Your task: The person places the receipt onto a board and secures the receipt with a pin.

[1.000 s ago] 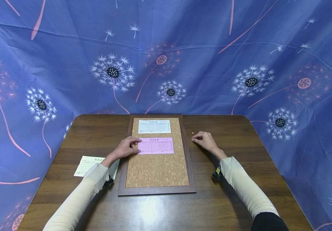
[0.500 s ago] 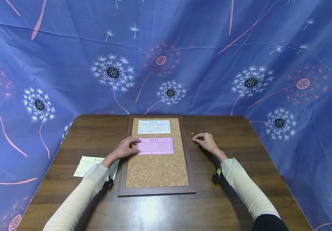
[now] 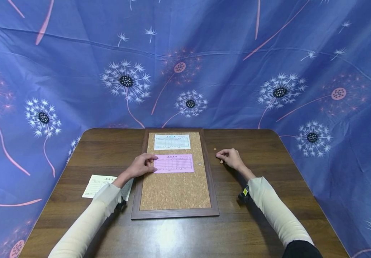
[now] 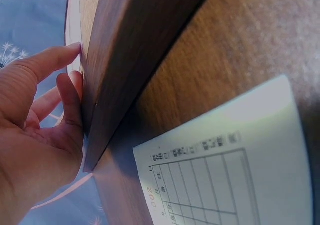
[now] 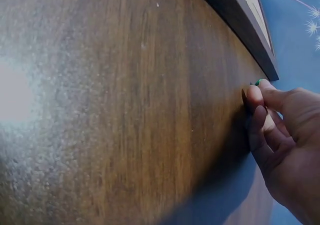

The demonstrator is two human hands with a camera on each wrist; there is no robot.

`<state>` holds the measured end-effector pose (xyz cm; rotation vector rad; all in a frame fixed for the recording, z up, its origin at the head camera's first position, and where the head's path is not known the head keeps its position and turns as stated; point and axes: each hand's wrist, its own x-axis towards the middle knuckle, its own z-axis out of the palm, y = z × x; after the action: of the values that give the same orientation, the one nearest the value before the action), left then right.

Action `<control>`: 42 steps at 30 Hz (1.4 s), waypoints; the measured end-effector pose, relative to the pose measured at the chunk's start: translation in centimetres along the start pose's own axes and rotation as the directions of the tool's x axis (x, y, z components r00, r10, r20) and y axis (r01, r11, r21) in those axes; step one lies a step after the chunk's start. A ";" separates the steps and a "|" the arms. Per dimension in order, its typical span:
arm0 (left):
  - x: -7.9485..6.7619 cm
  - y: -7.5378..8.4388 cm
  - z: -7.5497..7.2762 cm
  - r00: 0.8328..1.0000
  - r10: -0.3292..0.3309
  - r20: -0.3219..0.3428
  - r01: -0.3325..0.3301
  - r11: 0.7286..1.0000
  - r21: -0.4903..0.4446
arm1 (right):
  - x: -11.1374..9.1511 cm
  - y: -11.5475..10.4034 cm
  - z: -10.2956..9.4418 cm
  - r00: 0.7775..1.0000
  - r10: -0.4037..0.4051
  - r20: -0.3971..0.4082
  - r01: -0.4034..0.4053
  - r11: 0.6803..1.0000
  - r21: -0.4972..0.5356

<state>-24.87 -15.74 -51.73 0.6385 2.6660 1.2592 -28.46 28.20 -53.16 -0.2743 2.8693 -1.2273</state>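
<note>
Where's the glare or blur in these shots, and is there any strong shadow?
Head view: white glare on the table, just nearer than the corkboard; left wrist view: the pale paper washed out toward its upper right corner, its heading blurred; right wrist view: a bright glare patch at the left edge, and a dark shadow on the tabletop beside the right hand.

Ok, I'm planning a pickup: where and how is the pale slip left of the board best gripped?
Probably pinch the pale slip by its left edge, coming from the left: it looks flat on the table, and the left sleeve crosses over its right part.
</note>
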 end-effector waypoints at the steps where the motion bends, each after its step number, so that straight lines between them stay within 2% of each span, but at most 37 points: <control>1: 0.0 0.0 0.0 1.000 0.003 -0.001 -0.003 1.000 -0.001 | 0.0 0.0 0.0 1.000 -0.008 -0.005 0.008 1.000 -0.005; 8: 0.0 0.0 0.0 1.000 0.003 -0.005 -0.003 1.000 0.001 | -0.5 0.3 -0.4 0.993 -0.108 -0.051 0.103 0.990 -0.092; 16: 0.0 0.0 0.1 1.000 0.018 -0.014 -0.018 1.000 0.001 | -0.7 0.4 -0.6 0.993 -0.108 -0.052 0.102 0.989 -0.112; 26: 0.0 0.1 0.1 1.000 -0.007 -0.009 0.007 1.000 -0.001 | -0.9 0.6 -0.6 0.987 -0.155 -0.030 0.151 0.984 -0.096; 42: 0.1 0.2 0.2 1.000 -0.005 -0.005 0.005 1.000 0.003 | -0.5 0.5 -0.1 0.981 -0.178 -0.076 0.163 0.971 -0.176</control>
<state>-24.82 -15.48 -51.70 0.6296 2.6724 1.2578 -28.09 28.65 -53.51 -0.4895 3.0911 -1.0433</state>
